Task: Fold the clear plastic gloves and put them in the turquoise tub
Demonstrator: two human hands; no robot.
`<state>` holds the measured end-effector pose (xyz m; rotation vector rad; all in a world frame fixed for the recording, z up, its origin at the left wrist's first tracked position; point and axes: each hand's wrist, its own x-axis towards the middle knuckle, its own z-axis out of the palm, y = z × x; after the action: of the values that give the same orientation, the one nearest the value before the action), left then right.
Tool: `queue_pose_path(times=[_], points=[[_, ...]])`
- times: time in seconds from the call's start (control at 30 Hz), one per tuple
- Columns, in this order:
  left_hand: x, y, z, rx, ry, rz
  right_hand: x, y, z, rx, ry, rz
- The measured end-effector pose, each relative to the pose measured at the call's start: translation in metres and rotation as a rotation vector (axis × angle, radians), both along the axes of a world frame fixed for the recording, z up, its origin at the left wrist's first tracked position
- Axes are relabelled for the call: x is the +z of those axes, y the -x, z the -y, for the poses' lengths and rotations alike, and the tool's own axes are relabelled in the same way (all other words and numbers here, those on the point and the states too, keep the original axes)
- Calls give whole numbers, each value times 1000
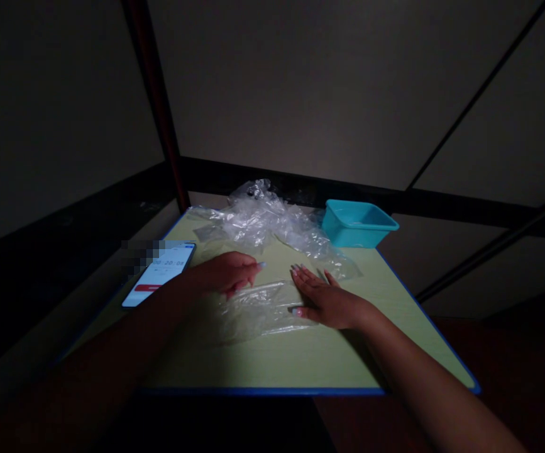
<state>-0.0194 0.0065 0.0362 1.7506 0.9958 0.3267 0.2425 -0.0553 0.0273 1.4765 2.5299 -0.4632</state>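
Note:
A clear plastic bag [263, 311] lies spread across the near half of the small table, wrinkled along its length. My left hand [234, 270] is closed at the bag's upper left part, fingers curled and thumb pointing right, gripping the film there. Flat over the bag's right end rests my right hand [324, 299], its fingers stretched out and its thumb apart. Behind both hands sits a crumpled heap of clear plastic bags [263, 217], with one loose end reaching toward my right hand.
A turquoise plastic basket [357, 236] stands at the far right corner. On the left edge lies a phone [161, 274] with a lit timer screen. The pale green table [300, 368] has a blue rim, with dark-trimmed walls behind it.

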Motion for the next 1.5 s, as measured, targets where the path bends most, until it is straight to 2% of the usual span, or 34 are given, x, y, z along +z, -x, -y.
queue_pose_path(times=[0.07, 0.13, 0.27, 0.4, 0.63, 1.0, 1.27, 1.5], points=[[0, 0, -5, 175, -246, -85, 1, 1, 1, -16, -14, -22], [0, 2, -9, 219, -328, -114, 1, 2, 1, -20, -41, -65], [-1, 7, -10, 47, -301, -146, 1, 7, 2, 53, -50, -147], [-2, 12, -6, -151, -302, -283, -1, 12, 3, 121, -13, -171], [-2, 10, 2, -296, -360, -377, 1, 15, 3, 120, -7, -179], [-11, 9, -4, -270, -363, -318, 2, 16, 4, 128, 13, -142], [-13, 12, -8, -128, -367, -310, 1, 18, 5, 163, 18, -138], [-22, 22, -19, -205, -494, -343, 0, 17, 5, 145, 11, -127]])
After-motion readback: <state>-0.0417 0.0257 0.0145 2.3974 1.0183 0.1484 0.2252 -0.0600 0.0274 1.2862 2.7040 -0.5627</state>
